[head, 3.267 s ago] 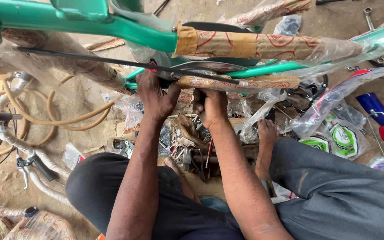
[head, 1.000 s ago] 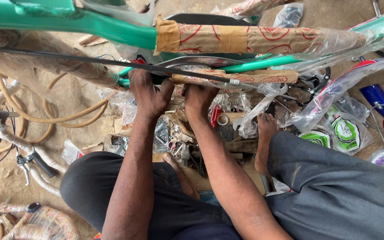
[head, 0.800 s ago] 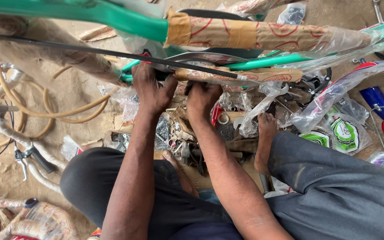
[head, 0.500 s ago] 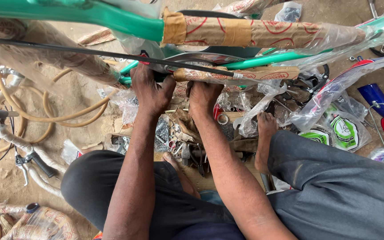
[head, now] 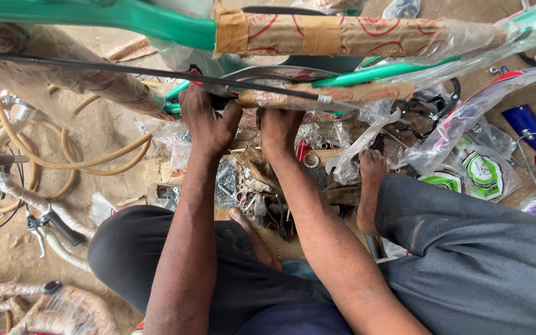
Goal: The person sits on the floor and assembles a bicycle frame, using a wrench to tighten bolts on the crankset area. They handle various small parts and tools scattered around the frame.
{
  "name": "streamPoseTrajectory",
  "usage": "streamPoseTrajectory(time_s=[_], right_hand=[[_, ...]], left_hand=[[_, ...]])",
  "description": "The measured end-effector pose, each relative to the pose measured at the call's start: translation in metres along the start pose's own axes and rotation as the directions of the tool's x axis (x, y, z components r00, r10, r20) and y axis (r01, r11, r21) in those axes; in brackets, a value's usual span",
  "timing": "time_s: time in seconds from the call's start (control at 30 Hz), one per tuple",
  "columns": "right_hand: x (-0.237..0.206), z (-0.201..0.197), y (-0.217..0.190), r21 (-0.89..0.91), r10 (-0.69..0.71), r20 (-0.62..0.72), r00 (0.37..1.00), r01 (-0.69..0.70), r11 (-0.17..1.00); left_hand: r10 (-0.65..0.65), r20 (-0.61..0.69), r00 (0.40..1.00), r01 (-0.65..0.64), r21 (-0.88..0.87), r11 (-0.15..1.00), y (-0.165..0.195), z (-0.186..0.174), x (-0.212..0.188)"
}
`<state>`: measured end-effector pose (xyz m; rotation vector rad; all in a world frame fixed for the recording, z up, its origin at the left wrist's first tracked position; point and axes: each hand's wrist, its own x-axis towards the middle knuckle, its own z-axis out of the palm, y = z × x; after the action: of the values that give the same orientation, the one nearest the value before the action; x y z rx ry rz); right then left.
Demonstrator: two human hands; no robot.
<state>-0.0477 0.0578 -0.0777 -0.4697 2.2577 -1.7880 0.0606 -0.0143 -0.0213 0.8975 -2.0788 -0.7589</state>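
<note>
A green bicycle frame (head: 156, 22), its tubes wrapped in brown paper and clear plastic, spans the top of the view. The left hand (head: 209, 121) and right hand (head: 278, 127) both curl around a paper-wrapped lower tube (head: 342, 94).

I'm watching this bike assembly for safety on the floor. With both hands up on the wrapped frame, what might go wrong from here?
1. The left hand and right hand press on the paper-wrapped tube beside the thin black rod; a slip may pinch fingers there.
2. The bare foot rests beside loose metal parts on the ground, so it may get cut.
3. The loose plastic wrap hangs near the hands and may snag.
</note>
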Motion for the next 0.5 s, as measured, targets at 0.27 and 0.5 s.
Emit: streamPoseTrajectory(time_s=[0.27, 0.5], right_hand=[[0.005, -0.029, 0.006, -0.512, -0.397, 0.389, 0.831, 0.553, 0.657], [-0.033, -0.038, -0.032, 0.067, 0.237, 0.328, 0.914, -0.273, 0.960]], left_hand=[[0.012, 0.005, 1.000, -0.013, 0.010, 1.000, -0.001, -0.007, 0.000], [-0.003, 0.012, 1.000, 0.003, 0.001, 1.000, -0.003, -0.012, 0.001]])
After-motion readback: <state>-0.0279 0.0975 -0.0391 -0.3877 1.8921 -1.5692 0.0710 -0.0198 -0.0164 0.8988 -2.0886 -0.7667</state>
